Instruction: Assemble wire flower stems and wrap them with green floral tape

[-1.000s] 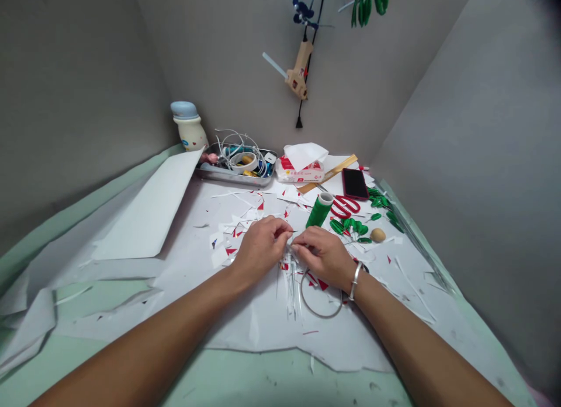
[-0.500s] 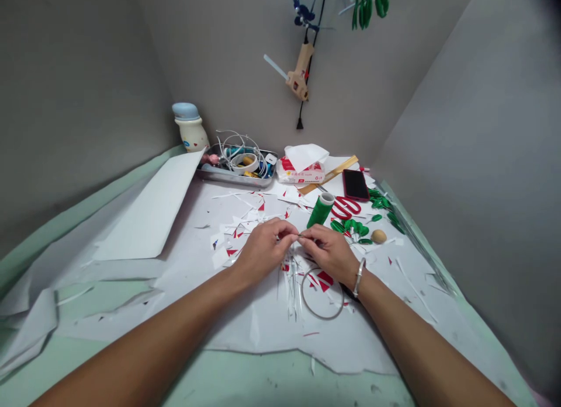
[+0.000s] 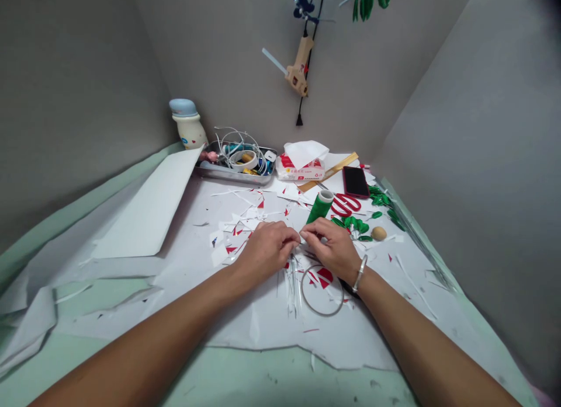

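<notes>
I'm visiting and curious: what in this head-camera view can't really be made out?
Head view:
- Whatever the left hand and right hand pinch: their fingers cover it.
- The green leaf ornaments hanging above: cut off by the top edge.
- The small items in the steel tray: too small, partly under white cables.
- The printing on the red-and-white tissue packet: too small.

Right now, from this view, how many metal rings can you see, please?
2: a bangle on the right wrist, and a thin wire ring lying on the white paper. More may be hidden in the metal tray.
</notes>
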The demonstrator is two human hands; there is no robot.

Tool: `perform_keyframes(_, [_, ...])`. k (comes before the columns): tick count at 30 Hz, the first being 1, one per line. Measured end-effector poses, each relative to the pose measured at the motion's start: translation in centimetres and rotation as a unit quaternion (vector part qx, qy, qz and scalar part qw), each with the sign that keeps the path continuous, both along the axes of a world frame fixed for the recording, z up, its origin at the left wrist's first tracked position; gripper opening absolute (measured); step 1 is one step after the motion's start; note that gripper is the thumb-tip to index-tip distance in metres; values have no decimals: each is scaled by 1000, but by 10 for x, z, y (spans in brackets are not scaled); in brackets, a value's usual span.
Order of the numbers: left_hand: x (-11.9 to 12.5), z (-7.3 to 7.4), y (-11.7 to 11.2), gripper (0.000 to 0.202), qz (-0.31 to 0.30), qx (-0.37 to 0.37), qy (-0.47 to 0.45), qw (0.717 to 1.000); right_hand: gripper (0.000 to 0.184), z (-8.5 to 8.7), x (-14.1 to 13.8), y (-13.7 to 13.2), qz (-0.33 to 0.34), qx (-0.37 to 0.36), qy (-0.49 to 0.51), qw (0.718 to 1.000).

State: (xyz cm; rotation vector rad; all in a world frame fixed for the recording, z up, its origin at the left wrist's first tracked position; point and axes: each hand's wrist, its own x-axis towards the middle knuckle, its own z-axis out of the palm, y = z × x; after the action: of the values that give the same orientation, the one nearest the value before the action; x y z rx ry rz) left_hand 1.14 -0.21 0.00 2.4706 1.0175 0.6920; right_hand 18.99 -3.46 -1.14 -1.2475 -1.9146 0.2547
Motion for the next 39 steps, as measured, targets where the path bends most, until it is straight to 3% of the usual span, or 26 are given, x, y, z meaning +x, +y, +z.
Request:
perform_keyframes(7, [-1, 7, 1, 13, 34, -83, -116, 989, 13, -5, 1, 3, 14, -36, 5, 999])
perform_keyframes(13, [-1, 2, 2, 13, 84, -30, -70, 994, 12, -3, -7, -5, 48, 1, -102, 994])
perform_keyframes(18, [0, 0, 0, 17, 37, 14, 10, 999, 13, 1, -5, -5, 20, 31, -64, 997])
perform_keyframes(23, [0, 1, 0, 15, -12, -30, -37, 999, 16, -1, 1, 1, -10, -6, 14, 1000])
perform_keyframes(27, [-1, 4, 1, 15, 5, -87, -99, 991, 15, -4, 2, 3, 0, -26, 11, 1000])
perform_keyframes(31, [-1, 5, 2, 13, 52, -94, -129, 986, 13, -5, -2, 0, 39, -17, -48, 998])
perform_keyframes(35, [-1, 1, 3, 14, 74, -30, -74, 994, 13, -2, -5, -5, 57, 9, -92, 994])
perform_keyframes(39, [-1, -3, 2, 16, 28, 14, 16, 999, 15, 1, -4, -5, 29, 34, -60, 997])
